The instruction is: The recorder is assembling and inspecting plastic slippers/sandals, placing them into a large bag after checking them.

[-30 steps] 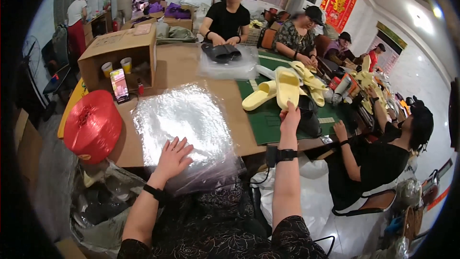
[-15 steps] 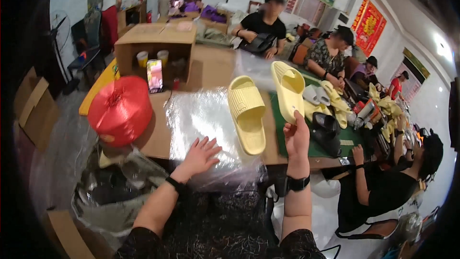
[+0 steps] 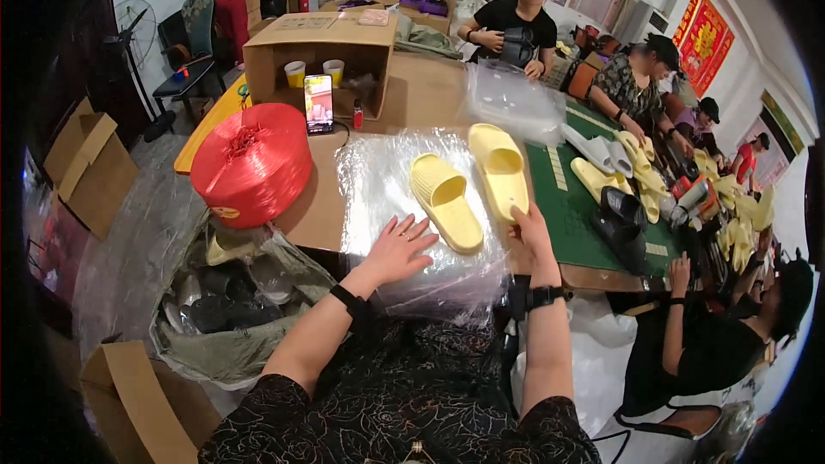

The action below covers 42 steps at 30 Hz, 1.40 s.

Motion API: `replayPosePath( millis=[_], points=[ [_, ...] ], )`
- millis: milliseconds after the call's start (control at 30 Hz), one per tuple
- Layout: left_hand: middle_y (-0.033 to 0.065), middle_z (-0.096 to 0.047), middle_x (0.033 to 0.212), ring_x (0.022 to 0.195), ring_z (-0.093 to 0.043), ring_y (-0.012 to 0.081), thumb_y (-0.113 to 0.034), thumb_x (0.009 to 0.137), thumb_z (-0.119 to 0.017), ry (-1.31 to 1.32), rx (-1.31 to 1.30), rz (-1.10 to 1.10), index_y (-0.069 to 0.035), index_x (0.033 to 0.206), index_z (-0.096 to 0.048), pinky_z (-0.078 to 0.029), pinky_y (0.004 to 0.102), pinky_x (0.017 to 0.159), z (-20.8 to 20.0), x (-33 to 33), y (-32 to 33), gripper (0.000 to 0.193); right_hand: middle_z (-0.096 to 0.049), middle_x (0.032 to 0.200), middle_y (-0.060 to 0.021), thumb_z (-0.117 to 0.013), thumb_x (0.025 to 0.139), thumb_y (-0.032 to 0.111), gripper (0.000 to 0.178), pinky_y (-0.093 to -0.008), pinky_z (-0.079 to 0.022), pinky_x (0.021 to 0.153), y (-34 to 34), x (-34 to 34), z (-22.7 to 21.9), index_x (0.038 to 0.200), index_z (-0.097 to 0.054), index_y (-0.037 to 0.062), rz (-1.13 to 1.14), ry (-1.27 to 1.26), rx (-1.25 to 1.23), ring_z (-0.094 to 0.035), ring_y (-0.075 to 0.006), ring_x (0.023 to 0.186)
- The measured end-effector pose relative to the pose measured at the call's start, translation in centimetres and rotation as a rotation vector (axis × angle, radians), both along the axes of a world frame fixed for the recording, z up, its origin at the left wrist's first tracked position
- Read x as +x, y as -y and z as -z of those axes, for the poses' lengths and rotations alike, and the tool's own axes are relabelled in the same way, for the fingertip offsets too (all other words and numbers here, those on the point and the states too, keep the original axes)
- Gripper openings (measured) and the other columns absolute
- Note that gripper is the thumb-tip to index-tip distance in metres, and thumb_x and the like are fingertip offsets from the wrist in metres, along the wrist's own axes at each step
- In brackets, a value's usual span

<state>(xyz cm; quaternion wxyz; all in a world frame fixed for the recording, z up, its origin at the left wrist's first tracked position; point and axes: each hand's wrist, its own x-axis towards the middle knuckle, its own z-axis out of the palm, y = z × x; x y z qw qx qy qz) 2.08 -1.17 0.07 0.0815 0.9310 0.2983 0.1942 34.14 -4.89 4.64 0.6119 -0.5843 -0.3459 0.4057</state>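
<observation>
A pale yellow slide slipper lies on a stack of clear plastic bags in front of me. Just left of its heel, my left hand rests flat on the plastic with fingers spread. My right hand pinches the heel end of a second yellow slipper, its toe pointing away from me. The two slippers are side by side, toes the same way. Whether the held one touches the bags, I cannot tell.
To the left stand a red roll of plastic twine, a phone and an open cardboard box. More slippers lie on the green mat, with several co-workers beyond. A sack of shoes sits below the table's left edge.
My right hand has brought its slipper down and closer beside the other one. My left hand has shifted right, toward the lying slipper. The whole view has swung a little leftward.
</observation>
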Motion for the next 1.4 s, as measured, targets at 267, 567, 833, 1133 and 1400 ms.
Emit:
replayPosePath(
  millis=[267,567,833,1133,1400],
  points=[
    [0.0085,-0.036,0.153,0.142,-0.030,0.0355,-0.050,0.095,-0.049,-0.057,-0.001,-0.016,-0.024,0.140,-0.049,-0.020,0.0545,0.116,-0.4,0.2,-0.1,0.053,-0.054,0.117,-0.0267,-0.076,0.076,0.045,0.069,-0.0490,-0.047,0.087,-2.8,-2.1,-0.1,0.125,-0.056,0.0016,0.125,1.225,-0.122,-0.055,-0.0409,0.105],
    [0.0078,-0.034,0.155,0.144,-0.026,0.0359,-0.052,0.092,-0.053,-0.070,-0.073,-0.015,-0.026,0.142,-0.047,-0.017,0.0536,0.117,-0.3,0.2,-0.1,0.057,-0.062,0.111,-0.0219,-0.068,0.080,0.053,0.061,-0.0432,-0.049,0.090,-5.9,-6.4,-0.2,0.119,-0.065,0.0073,0.008,1.362,-0.144,-0.060,-0.0361,0.106],
    [0.0099,-0.027,0.158,0.146,-0.020,0.0372,-0.053,0.087,-0.059,-0.286,-0.183,0.178,-0.028,0.145,-0.043,-0.018,0.0539,0.117,-2.9,-0.4,-3.3,0.065,-0.070,0.090,-0.0182,-0.065,0.084,0.043,0.040,-0.0454,-0.053,0.074,-5.9,-1.5,0.9,0.095,-0.070,0.0049,0.029,1.184,-0.175,-0.066,-0.0366,0.086],
    [0.0085,-0.026,0.159,0.146,-0.020,0.0363,-0.056,0.087,-0.059,-0.299,-0.140,0.205,-0.029,0.145,-0.042,-0.017,0.0539,0.117,-2.1,-0.1,-3.4,0.066,-0.068,0.091,-0.0198,-0.063,0.087,0.042,0.043,-0.0462,-0.051,0.075,-7.5,-5.2,0.0,0.090,-0.066,-0.0003,0.001,1.286,-0.157,-0.065,-0.0377,0.084],
    [0.0089,-0.027,0.158,0.146,-0.021,0.0364,-0.051,0.088,-0.057,-0.307,-0.158,0.217,-0.029,0.145,-0.042,-0.018,0.0540,0.117,-2.8,-0.7,-3.6,0.062,-0.065,0.079,-0.0230,-0.062,0.086,0.034,0.036,-0.0491,-0.050,0.070,-4.0,-1.2,-1.9,0.080,-0.065,-0.0013,0.327,1.120,-0.091,-0.064,-0.0413,0.077]
  ],
)
